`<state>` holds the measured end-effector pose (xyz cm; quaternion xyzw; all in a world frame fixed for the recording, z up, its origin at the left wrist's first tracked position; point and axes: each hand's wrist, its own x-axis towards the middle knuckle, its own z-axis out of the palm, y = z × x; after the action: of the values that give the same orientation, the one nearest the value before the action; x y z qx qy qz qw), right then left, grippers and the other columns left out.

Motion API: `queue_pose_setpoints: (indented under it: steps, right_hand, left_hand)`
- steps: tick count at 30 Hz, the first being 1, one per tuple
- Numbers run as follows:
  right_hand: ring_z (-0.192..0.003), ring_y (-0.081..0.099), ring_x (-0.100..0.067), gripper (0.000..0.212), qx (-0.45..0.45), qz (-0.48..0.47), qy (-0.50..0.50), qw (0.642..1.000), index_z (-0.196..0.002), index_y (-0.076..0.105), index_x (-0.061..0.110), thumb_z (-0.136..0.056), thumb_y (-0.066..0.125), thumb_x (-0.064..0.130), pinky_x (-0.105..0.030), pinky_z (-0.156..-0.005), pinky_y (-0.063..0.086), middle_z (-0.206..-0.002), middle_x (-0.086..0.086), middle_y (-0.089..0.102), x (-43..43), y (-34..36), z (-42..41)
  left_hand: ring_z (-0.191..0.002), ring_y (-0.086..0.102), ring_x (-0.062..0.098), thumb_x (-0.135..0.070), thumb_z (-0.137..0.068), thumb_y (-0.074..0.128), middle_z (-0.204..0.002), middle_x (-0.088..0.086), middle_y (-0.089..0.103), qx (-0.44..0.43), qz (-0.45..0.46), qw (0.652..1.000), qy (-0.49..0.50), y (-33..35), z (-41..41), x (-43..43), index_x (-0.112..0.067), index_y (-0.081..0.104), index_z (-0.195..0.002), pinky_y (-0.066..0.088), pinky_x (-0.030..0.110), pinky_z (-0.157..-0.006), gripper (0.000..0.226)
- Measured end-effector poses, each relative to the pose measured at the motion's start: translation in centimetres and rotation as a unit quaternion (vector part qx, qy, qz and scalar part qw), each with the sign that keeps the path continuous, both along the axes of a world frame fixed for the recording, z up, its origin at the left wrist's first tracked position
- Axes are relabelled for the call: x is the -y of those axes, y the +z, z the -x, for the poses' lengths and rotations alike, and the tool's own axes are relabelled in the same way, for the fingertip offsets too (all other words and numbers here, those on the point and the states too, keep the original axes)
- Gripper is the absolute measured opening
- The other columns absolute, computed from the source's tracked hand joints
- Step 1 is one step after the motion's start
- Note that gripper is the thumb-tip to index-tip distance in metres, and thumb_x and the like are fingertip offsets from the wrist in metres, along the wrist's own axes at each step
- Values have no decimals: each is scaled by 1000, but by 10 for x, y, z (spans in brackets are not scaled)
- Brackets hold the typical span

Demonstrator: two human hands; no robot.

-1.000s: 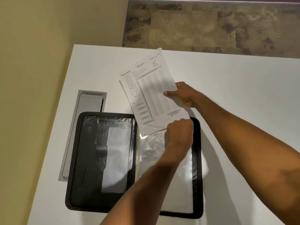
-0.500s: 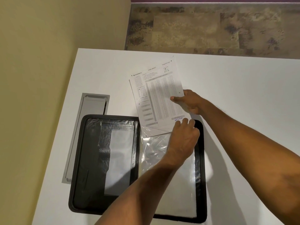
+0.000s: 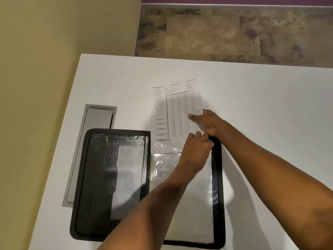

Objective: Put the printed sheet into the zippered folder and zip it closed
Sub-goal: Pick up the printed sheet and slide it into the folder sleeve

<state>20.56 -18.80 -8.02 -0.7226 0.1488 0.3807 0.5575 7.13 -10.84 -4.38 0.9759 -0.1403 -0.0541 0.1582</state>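
Note:
The black zippered folder (image 3: pixel 93 177) lies open flat on the white table, with clear plastic sleeves on its right half. The printed sheet (image 3: pixel 177 112) sticks out past the folder's top edge, and its bottom end sits inside the mouth of the top clear sleeve (image 3: pixel 165 147). My right hand (image 3: pixel 209 123) pinches the sheet's right edge. My left hand (image 3: pixel 196 148) grips the sleeve's opening at the sheet's lower right corner, fingers curled.
A grey cable-port cover (image 3: pixel 93 141) is set into the white table (image 3: pixel 270 114) just left of the folder. A beige wall runs along the left. Mottled carpet lies beyond the table's far edge.
The sheet has straightened from tilted left to nearly upright and slid a little deeper into the sleeve. Both hands moved with it.

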Motion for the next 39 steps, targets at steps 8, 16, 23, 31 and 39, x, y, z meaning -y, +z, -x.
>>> queue_pose_setpoints:
  steps: [8,16,23,31,39]
  right_hand:
    - [-117,67,-27,57,-6,38,7,999,-135,65,12,-90,77,44,-43,-107,52,-130,-4,71,-1,7,-1]
    - [-103,74,-21,31,-27,-28,-6,999,-117,73,12,-92,79,28,-39,-92,61,-113,-5,77,14,16,6]
    - [-83,51,-26,21,20,38,23,999,-88,61,-8,-96,71,9,-44,-84,56,-87,-14,56,35,31,-10]
    - [-60,64,-9,37,26,45,130,990,-61,77,24,-91,76,4,-26,-67,60,-61,7,68,63,31,6]
    - [-83,66,-28,16,36,41,17,998,-87,63,2,-98,70,11,-38,-79,65,-90,-18,66,47,41,-24]
  left_hand:
    - [-82,55,25,-7,-90,70,-87,4,65,-2,57,998,33,-5,-5,0,-16,74,-82,41,38,-73,12]
    - [-93,55,22,-22,-101,56,-100,-1,69,-44,121,988,87,-9,-13,-4,-20,80,-95,36,37,-85,25]
    - [-89,59,18,-27,-100,58,-99,-1,73,-104,103,985,93,-2,-29,-7,-25,82,-102,28,30,-80,24]
    - [-86,69,22,-27,-96,67,-93,1,76,-167,118,974,98,-1,-45,-8,-18,80,-94,49,36,-78,16]
    - [-74,64,16,-21,-90,73,-83,-3,74,-204,151,961,114,0,-49,-6,-17,80,-82,36,26,-63,11]
